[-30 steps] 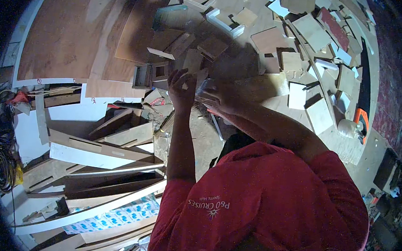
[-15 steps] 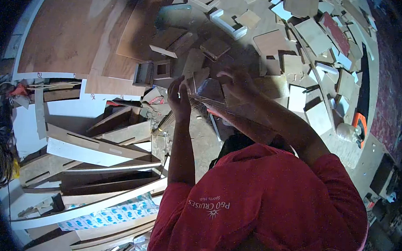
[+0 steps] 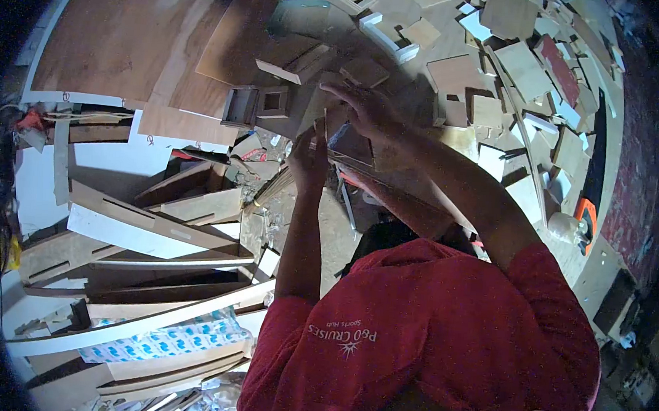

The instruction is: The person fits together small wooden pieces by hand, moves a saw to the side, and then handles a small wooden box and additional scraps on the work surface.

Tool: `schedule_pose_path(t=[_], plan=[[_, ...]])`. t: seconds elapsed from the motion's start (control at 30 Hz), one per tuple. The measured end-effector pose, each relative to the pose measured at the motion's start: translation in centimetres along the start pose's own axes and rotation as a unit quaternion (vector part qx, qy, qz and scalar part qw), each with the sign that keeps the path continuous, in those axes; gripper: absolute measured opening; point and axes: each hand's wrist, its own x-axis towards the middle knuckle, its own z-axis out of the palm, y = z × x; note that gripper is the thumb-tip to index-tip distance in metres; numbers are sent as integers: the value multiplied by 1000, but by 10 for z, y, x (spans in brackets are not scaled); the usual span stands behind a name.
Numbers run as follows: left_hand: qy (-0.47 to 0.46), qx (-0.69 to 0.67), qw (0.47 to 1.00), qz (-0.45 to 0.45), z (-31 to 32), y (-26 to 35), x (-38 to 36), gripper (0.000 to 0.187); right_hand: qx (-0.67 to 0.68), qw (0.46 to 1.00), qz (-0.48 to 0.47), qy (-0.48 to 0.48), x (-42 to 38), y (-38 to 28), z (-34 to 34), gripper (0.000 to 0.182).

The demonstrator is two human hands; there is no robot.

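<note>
My left hand (image 3: 307, 158) is at the near left edge of a small wooden frame-like piece (image 3: 352, 160), its fingers closed around an upright part of it. My right hand (image 3: 368, 115) reaches over the same piece from the right, fingers stretched to the left and holding nothing that I can see. A dark bluish patch shows inside the piece, below my right hand. Just beyond my hands lies a brown wooden block (image 3: 365, 72). Two small open boxes (image 3: 241, 106) stand to the left.
Large plywood sheets (image 3: 112, 37) lie at the upper left. Cut boards (image 3: 153, 220) are stacked at the lower left. Many wood offcuts (image 3: 522, 70) are scattered at the upper right, near an orange-handled saw (image 3: 587, 223). Thin sticks (image 3: 273, 186) lie beside my left forearm.
My right hand has moved left and forward over the piece, its fingers now stretched out. My left hand has moved slightly right and closed on the piece. The view has shifted a little.
</note>
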Motion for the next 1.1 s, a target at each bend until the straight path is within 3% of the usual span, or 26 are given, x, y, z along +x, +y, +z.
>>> schedule_pose_path(t=[0.03, 0.07, 0.13, 0.17, 0.27, 0.47, 0.53, 0.57, 0.63, 0.67, 0.73, 0.87, 0.9, 0.97, 1.1], plan=[[5, -5, 1000, -4, 0, 3, -1, 20, -31, 997, -64, 34, 3, 3, 4, 62], [-7, 52, 999, -2, -1, -6, -4, 17, -30, 997, -67, 30, 4, 6, 6, 62], [-7, 27, 999, -26, 1, -10, -7, 17, -23, 997, -11, -74, 7, 6, 3, 60], [-10, 2, 999, -48, 3, -12, -9, 16, -24, 997, -13, -79, 7, 5, 2, 60], [-34, 91, 995, -39, 0, -5, -9, 15, -63, 993, -44, -88, 8, 5, 2, 61], [-21, 95, 995, -4, 1, 4, -9, 16, -101, 989, -94, -49, 2, 14, 8, 63], [-21, 116, 993, 11, 7, -11, -10, 17, -74, 991, -7, -110, 0, 10, 6, 64], [-22, 137, 990, 28, 9, -18, -11, 18, -74, 991, -8, -111, -1, 7, 6, 64], [-20, 120, 992, 37, 9, -22, -12, 19, 113, 990, 67, -40, -1, 1, 6, 66], [-18, 103, 993, 47, 9, -24, -12, 19, 113, 990, 67, -40, -1, 2, 5, 66], [-29, 115, 992, 31, 8, -22, -12, 19, -73, 993, -12, -96, -1, 4, 1, 65], [-57, 178, 982, 33, 4, -18, -10, 22, -23, 991, 45, -127, 1, 1, 0, 63], [-56, 177, 982, 32, 3, -14, -10, 22, -27, 995, 19, -92, 0, 5, 3, 62], [-22, 36, 998, -37, 0, -6, -12, 28, -31, 998, -8, -58, -3, 13, 8, 60], [-34, 54, 998, -17, -6, -15, -20, 33, -12, 999, -14, -41, -3, 12, 5, 56]])
